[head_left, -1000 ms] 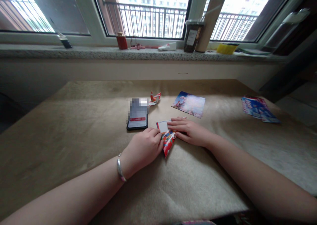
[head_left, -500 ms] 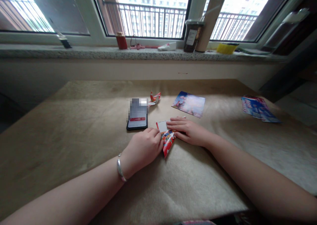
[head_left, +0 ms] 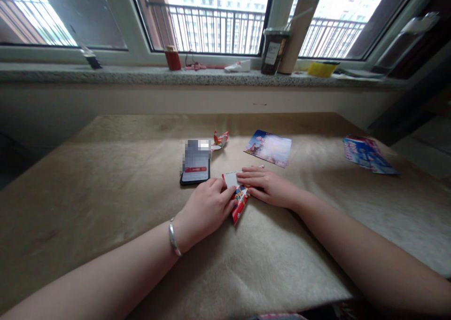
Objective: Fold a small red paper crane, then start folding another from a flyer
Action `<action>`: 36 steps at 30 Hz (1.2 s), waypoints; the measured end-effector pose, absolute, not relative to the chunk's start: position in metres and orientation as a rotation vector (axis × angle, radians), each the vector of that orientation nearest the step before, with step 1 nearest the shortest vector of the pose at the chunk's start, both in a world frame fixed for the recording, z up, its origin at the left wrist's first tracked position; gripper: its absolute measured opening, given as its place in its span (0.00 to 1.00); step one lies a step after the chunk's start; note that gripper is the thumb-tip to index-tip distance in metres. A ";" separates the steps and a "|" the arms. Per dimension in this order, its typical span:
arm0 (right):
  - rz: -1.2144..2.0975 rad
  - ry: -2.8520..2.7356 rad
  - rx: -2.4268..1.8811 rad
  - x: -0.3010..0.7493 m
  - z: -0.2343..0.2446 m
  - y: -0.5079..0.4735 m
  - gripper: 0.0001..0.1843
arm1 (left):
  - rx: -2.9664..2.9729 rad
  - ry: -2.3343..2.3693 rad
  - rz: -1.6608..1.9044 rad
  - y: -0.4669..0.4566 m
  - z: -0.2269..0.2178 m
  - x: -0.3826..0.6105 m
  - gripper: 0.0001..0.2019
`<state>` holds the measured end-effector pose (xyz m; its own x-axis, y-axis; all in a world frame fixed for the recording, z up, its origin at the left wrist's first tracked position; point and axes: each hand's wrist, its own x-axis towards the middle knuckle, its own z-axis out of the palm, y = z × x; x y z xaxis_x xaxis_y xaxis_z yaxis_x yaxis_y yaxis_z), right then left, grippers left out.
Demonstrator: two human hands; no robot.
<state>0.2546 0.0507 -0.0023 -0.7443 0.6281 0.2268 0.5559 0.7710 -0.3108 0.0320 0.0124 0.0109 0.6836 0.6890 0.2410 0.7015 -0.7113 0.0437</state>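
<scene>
A folded sheet of origami paper (head_left: 241,204), red patterned on one face and white on the other, lies on the table between my hands. My left hand (head_left: 210,201), a silver bangle at its wrist, has its fingers bent at the paper's left side, with the thumb over the folded part. Some of those fingertips are hidden. From the right, my right hand (head_left: 265,184) lies flat with fingers stretched across the paper's white part. Just beyond my left hand is a phone (head_left: 196,162), its screen partly blurred out. A red and white folded paper figure (head_left: 221,139) sits behind it.
A blue and pink printed sheet (head_left: 270,147) lies past my right hand. Farther right, several similar sheets (head_left: 368,154) overlap on the table (head_left: 116,207). Along the windowsill (head_left: 134,75) stand a red jar (head_left: 172,59), a dark container (head_left: 273,52) and a tall cardboard tube (head_left: 299,28).
My left hand has shifted slightly, and its thumb now reaches farther over the folded part of the paper. My right hand stays where it was.
</scene>
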 end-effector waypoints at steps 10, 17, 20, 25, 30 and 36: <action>0.341 -2.599 -0.903 0.254 0.000 0.050 0.12 | -2.817 -1.160 -0.343 0.011 0.008 0.034 0.14; 0.264 -2.599 -0.878 0.251 0.005 0.045 0.06 | -2.833 -1.193 -0.328 0.011 0.008 0.035 0.14; 0.223 -2.601 -0.902 0.250 0.007 0.042 0.06 | -2.832 -1.194 -0.329 0.012 0.008 0.035 0.14; 0.205 -2.570 -0.994 0.248 0.008 0.040 0.06 | -2.839 -1.193 -0.371 0.011 0.009 0.036 0.13; 0.230 -2.539 -1.040 0.247 0.009 0.039 0.03 | -2.877 -1.184 -0.462 0.011 0.006 0.037 0.13; 0.253 -2.529 -1.046 0.248 0.008 0.040 0.03 | -2.949 -1.131 -0.482 0.013 0.002 0.038 0.14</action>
<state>0.2483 0.0400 0.0076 -0.6451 0.7089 0.2850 0.6385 0.7051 -0.3085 0.0384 0.0135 0.0020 0.7039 0.6612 0.2593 0.6449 -0.7480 0.1567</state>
